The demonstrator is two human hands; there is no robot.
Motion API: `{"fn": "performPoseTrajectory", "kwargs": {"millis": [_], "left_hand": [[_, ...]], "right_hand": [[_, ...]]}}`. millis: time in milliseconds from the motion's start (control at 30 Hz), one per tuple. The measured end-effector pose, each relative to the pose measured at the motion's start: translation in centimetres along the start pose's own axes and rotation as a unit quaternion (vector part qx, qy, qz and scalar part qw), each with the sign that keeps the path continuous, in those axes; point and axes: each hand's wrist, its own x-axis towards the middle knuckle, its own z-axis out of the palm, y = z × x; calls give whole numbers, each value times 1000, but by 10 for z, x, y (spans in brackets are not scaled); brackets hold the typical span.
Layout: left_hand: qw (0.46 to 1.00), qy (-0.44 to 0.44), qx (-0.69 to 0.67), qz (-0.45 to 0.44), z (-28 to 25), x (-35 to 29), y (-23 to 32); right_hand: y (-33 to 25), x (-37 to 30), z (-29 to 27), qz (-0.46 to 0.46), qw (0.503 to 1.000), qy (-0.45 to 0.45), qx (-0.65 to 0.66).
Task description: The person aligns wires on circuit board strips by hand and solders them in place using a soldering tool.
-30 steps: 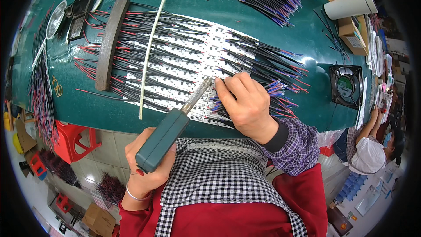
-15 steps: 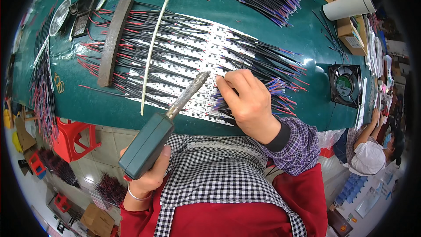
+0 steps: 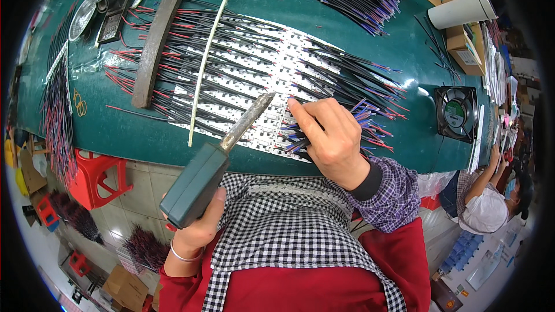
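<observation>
While the left hand (image 3: 193, 228) grips the soldering iron (image 3: 217, 159), the right hand (image 3: 332, 136) pinches wires (image 3: 300, 138).

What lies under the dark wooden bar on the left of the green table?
Under the dark wooden bar run red and black wires, fanning out on both sides from the white circuit strips. How the wires lie beneath the bar is covered.

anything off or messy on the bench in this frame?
Mostly orderly. The white strip boards lie in neat rows, pinned by a dark bar and a thin pale stick. Odd bits: stray black wires scattered near the white cup, and the soldering iron shaft looks crusted and discoloured.
</observation>
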Motion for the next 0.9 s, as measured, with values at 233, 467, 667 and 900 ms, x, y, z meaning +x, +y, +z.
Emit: {"fn": "performPoseTrajectory", "kwargs": {"millis": [233,467,667,900], "left_hand": [[988,56,-139,-20,12,19,13],[991,33,-127,21,14,24,12],[996,8,-92,20,10,26,16],[995,13,-76,57,12,28,13]], "right_hand": [[-1,2,6,-15,1000,14,-17],[-2,6,5,-16,999,-5,-29],[-4,7,4,-22,999,-13,-28],[-5,10,4,-28,999,-23,-29]]}}
